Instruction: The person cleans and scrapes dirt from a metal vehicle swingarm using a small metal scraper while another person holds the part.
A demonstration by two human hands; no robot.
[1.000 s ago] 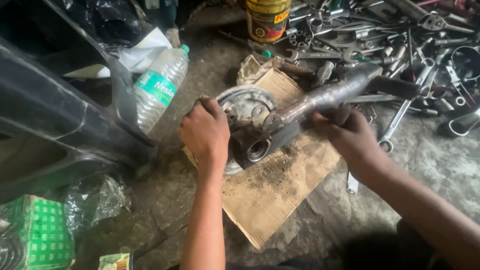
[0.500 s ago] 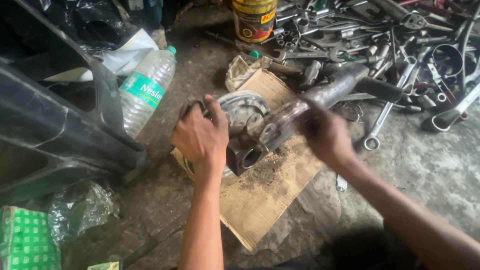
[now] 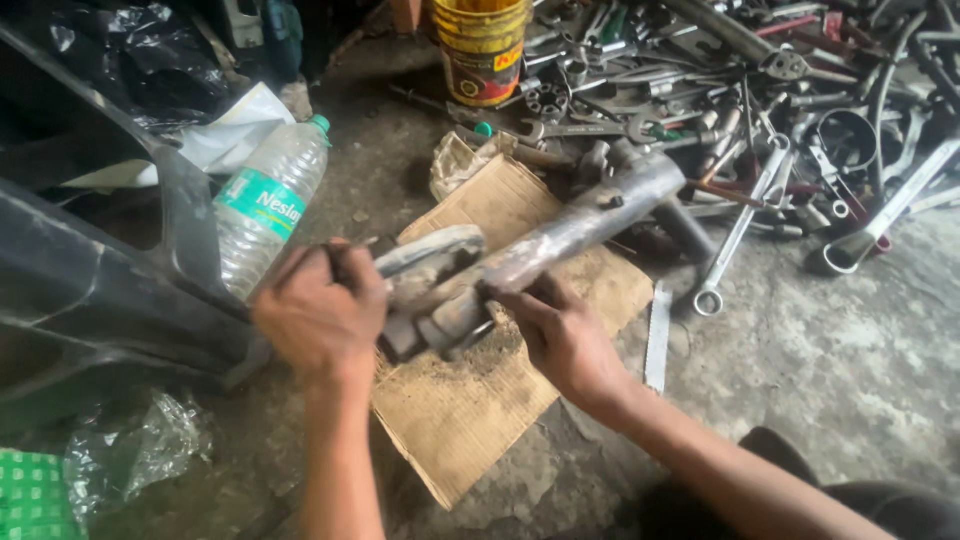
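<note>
Down on the grimy floor, seen from the head camera, the person's left hand (image 3: 318, 318) was closed around the round, drum-like end of a greasy metal part (image 3: 450, 290), its fingers (image 3: 345, 265) curled over the top rim and blurred enough that I couldn't tell exactly how they lay. The right hand (image 3: 565, 335) sat just below the same part, fingers (image 3: 520, 297) stretched forward and pressed against the underside where the drum met a long tube (image 3: 590, 222); whether they truly clamped it I could not tell. So the part lay between the two hands, raised slightly above a torn sheet of cardboard (image 3: 470, 410) strewn with dirt, the tube slanting up and away to the right. A clear plastic bottle (image 3: 268, 205) with a green cap lay just left of the left hand, beside a dark plastic panel (image 3: 120, 290). Behind stood a yellow tin (image 3: 482, 50), and to the right spread a heap of spanners (image 3: 780, 120). A hacksaw blade (image 3: 658, 340) lay near the right wrist.
</note>
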